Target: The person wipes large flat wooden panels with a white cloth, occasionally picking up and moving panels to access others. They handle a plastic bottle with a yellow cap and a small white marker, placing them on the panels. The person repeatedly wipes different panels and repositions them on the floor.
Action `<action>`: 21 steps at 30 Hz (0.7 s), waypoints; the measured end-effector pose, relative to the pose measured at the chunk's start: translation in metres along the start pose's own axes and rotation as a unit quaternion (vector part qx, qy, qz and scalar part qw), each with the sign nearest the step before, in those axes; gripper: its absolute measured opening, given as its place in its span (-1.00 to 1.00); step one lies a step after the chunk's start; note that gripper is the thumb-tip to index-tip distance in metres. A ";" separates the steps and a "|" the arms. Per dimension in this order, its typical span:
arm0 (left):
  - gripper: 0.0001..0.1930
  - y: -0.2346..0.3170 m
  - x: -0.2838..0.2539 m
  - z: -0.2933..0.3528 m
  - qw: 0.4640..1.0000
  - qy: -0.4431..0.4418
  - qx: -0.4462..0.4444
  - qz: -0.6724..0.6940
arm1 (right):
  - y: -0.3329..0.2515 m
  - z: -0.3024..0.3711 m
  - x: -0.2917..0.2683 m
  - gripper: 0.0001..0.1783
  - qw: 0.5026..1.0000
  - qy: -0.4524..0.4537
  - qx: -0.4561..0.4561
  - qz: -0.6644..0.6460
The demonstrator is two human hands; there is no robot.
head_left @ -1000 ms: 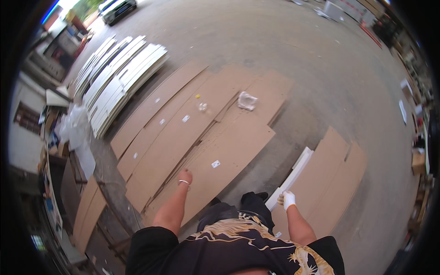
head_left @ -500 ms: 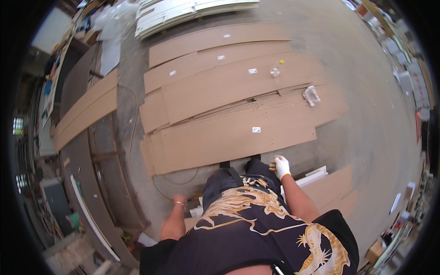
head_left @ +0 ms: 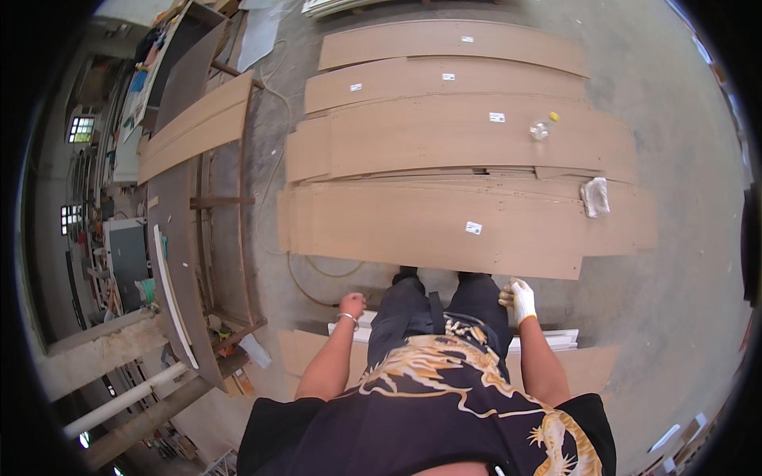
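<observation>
My left hand (head_left: 352,304), bare with a bracelet at the wrist, hangs beside my left thigh. Its fingers are curled into a loose fist, and no object shows in it. On the other side my right hand (head_left: 520,301) wears a white glove; its fingers are bent inward with nothing visible between them. Both hands are just short of the nearest brown board (head_left: 381,226), touching nothing I can see. That board lies flat on the floor in front of my feet, with a small white label (head_left: 474,228) on it. White strips (head_left: 548,341) lie behind my legs.
More brown boards (head_left: 413,135) lie in overlapping rows farther off. On them are a crumpled white cloth (head_left: 594,197), a clear bottle (head_left: 540,131) and a yellow cap (head_left: 554,117). A hose (head_left: 284,151) loops along the floor by a long workbench (head_left: 176,238) at left.
My view has turned, so the boards now sit farther right and straighter across. My left hand has come forward beside my thigh; the gloved right hand stays by my right leg.
</observation>
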State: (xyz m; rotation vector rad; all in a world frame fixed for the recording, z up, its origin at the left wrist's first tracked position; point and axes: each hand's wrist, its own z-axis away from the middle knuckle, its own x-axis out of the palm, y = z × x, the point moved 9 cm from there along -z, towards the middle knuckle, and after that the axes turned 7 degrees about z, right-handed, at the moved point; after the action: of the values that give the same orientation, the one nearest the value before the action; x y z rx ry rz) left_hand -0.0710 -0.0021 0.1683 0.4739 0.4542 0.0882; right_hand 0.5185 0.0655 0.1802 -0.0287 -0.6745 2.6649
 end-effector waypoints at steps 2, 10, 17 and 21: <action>-0.79 0.055 0.037 0.002 0.990 -0.049 -0.028 0.130 | -0.002 -0.009 -0.040 -0.64 0.998 0.031 0.005 0.056; -0.75 0.163 0.274 0.065 0.981 -0.184 0.065 -0.022 | -0.001 -0.057 -0.224 -0.73 0.984 0.165 0.057 -0.041; -0.72 0.059 0.375 0.113 0.944 -0.284 -0.033 -0.163 | -0.048 -0.154 -0.300 -0.60 0.962 0.227 0.009 0.153; -0.73 0.036 0.356 0.099 0.953 -0.235 -0.074 -0.174 | -0.173 -0.230 -0.289 -0.51 0.853 0.268 -0.172 0.413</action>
State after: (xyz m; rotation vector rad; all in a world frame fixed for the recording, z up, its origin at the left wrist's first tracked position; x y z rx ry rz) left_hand 0.2924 0.0546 0.1201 0.2483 0.0556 -0.3248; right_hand 0.8746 0.2014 0.0356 -1.3969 -1.0995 2.9811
